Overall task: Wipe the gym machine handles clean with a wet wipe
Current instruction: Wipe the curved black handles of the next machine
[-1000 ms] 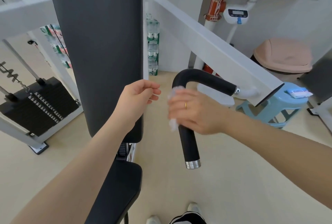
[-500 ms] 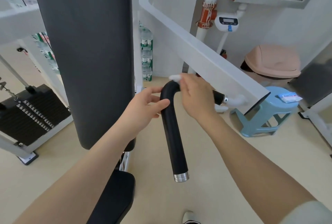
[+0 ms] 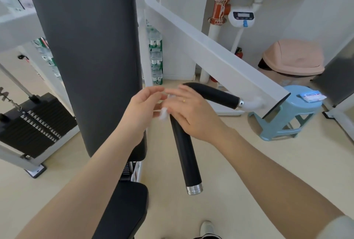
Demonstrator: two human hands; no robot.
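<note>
handle [image 3: 184, 154]: 1 | wet wipe [image 3: 163, 113]: 1 | hands: 2, left [image 3: 142, 110], right [image 3: 191, 114]

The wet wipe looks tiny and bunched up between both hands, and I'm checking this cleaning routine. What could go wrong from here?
1. The wet wipe is a small crumpled wad where the left hand and right hand meet, so it could slip and fall to the floor.
2. So bunched, it may clean only a narrow strip of the black handle, likely missing the lower part near the metal end cap.
3. The hands are blurred, so who holds the wipe is unclear.
</note>
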